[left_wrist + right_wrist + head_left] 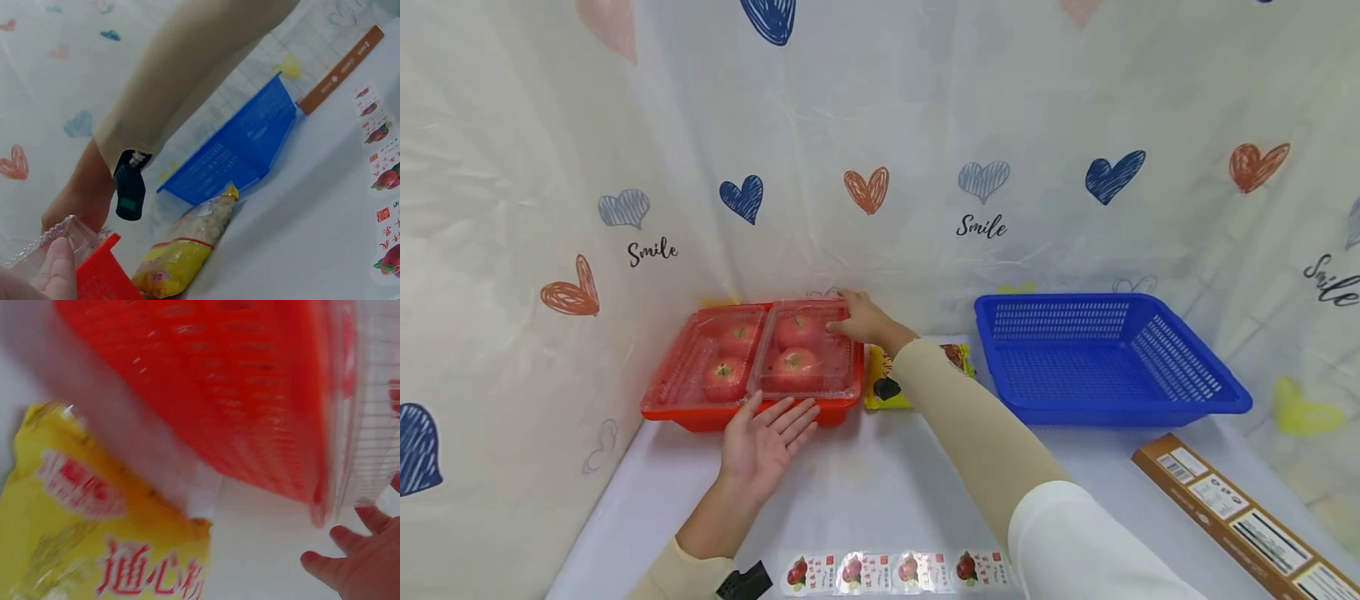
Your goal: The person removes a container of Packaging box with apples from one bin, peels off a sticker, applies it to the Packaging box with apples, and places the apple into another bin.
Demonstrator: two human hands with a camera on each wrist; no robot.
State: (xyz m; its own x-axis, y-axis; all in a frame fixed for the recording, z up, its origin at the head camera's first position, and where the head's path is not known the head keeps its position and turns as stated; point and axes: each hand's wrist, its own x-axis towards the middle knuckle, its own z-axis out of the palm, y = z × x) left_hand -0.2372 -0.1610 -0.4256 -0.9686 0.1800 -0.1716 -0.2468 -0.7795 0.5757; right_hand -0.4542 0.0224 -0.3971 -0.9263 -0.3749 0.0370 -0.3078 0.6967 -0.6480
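While a sleeve (958, 417) half-hides a yellow bag (187, 247) near a blue basket (1120, 408), we see a clear box (829, 365) in a red basket (703, 419), between splayed right hand (868, 321) and relaxed left hand (763, 450).

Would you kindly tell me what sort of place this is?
Probably a makeshift packing table: a heart-printed sheet hangs behind it, apples sit in clear boxes, and printed fruit stickers lie in front.

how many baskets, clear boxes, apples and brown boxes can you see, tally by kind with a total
Baskets: 2 (red basket, blue basket)
Clear boxes: 2
Visible apples: 4
Brown box: 1
Total: 9
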